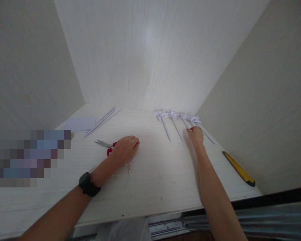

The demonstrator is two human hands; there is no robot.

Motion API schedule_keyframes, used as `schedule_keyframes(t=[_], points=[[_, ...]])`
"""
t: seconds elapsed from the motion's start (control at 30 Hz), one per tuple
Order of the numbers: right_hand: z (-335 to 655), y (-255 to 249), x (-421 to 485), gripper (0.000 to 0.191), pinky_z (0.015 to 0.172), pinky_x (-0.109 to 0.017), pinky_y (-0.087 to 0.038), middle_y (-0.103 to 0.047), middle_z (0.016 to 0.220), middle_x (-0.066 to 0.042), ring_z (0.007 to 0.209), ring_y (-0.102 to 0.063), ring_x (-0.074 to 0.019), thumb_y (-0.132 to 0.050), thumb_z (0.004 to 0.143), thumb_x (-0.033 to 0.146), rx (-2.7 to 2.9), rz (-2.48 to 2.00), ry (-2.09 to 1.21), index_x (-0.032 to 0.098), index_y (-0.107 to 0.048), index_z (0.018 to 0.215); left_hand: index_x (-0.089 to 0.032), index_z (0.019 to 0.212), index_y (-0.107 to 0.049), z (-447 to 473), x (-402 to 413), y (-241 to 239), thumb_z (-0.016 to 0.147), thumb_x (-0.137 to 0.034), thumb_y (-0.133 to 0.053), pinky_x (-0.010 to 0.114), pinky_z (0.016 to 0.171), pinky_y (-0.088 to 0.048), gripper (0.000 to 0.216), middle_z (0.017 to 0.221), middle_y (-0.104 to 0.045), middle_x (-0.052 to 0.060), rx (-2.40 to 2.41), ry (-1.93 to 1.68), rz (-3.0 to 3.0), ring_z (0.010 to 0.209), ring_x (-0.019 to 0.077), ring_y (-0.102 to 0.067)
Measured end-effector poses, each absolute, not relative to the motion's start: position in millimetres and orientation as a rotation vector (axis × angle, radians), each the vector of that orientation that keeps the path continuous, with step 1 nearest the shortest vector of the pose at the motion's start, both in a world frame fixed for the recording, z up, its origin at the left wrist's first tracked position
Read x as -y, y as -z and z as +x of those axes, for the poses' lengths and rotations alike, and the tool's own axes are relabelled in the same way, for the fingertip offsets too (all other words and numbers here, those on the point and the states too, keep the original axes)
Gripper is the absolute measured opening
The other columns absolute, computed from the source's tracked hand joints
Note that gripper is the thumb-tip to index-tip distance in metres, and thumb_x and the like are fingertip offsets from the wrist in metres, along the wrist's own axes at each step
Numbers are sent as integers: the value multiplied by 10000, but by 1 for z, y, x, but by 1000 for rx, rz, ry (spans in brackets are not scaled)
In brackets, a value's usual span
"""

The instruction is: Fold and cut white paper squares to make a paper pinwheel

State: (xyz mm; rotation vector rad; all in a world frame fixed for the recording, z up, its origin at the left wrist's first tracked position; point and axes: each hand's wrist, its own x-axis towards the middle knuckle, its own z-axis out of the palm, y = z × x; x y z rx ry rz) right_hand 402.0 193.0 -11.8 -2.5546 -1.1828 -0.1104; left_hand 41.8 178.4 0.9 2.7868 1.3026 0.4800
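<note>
My left hand (124, 149) rests palm down on the white desk (155, 177), fingers curled loosely, lying over the red handles of a pair of scissors (104, 144) whose blades point left. A black watch sits on that wrist. My right hand (196, 135) reaches to the back right and touches the stick of one of several white paper pinwheels (177, 117) laid in a row by the wall; its fingers look pinched on the stick, partly hidden.
Thin white paper sticks (102, 121) and a pale paper sheet (80, 123) lie at the back left. A yellow utility knife (238, 168) lies near the right edge. Walls close the desk on three sides. A blurred patch covers the left.
</note>
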Motion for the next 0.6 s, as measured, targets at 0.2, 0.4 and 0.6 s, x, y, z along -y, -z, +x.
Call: schedule_keyframes(t=[0.2,0.4,0.6], points=[[378,21,-206,312,818,-418,-522,-572,1176,-86,985,-597,-219,-572,918,323,1380,-2522,-58,160,-551,1183,-126,851,-645,43,-179,-1,917,-182,-371,323,769,-459,287,860,-677,99,-1312,-478,2783,821,210,-618],[390,22,-196,311,818,-416,-522,-571,1178,-88,986,-597,-218,-570,919,321,1292,-2561,-24,161,-550,1185,-122,859,-646,43,-178,-1,923,-186,-362,327,782,-462,297,870,-679,102,-1291,-466,2788,838,214,-621],[376,15,-198,319,832,-428,-516,-563,1195,-92,1001,-590,-224,-565,921,325,1328,-2467,91,161,-545,1194,-124,849,-646,43,-177,-1,921,-185,-368,330,778,-460,294,856,-676,99,-1312,-465,2783,833,214,-622]])
